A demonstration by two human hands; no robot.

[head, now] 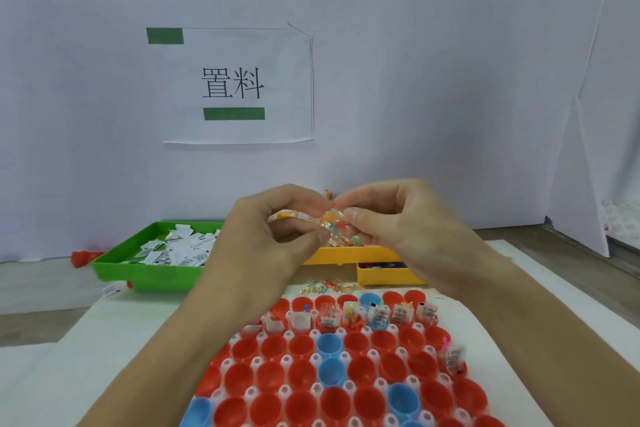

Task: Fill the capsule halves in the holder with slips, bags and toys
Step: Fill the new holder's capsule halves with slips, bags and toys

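Both hands' fingers [349, 215] pinch a bag [334, 227] above the slip-filled green tray [149, 276]

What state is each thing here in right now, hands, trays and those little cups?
Left hand: pinches the clear bag.
Right hand: pinches the same bag.
Bag: held up between both hands, coloured bits inside.
Green tray: holds white slips.
Yellow tray: holds bags, partly hidden.
Holder: far row's cups mostly filled, near rows mostly empty.
Sign: taped on the wall, top corner curling.
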